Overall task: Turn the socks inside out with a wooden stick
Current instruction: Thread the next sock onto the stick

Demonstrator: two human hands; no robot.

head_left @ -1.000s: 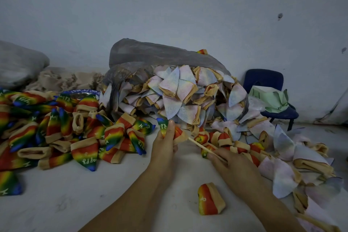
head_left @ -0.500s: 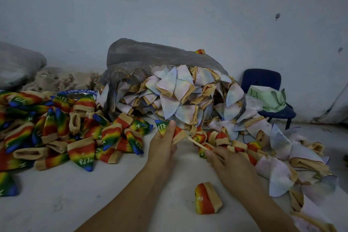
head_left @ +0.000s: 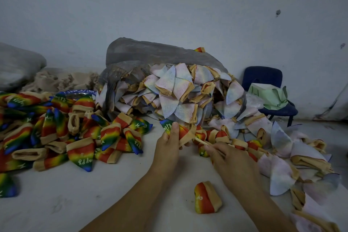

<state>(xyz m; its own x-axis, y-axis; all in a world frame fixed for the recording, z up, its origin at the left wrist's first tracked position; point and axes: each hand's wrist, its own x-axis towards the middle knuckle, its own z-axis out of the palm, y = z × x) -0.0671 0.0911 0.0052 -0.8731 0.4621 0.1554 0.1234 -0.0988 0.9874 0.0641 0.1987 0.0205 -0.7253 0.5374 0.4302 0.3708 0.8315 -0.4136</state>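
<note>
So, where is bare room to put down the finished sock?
Bare surface: the near side of the rainbow sock pile, left of the left hand; and between the forearms, around the lone sock. Crowded: pale socks along the right, and the bag's heap behind the hands.

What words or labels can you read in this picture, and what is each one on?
"APPY": on the rainbow sock that the left hand grips; any first letter is hidden.
"APPY", upside down: on a loose sock at the left pile's near edge.
White letters on other socks, the blue rim, the green box: too blurred to read.
Wooden stick in the right hand: no writing seen.
</note>
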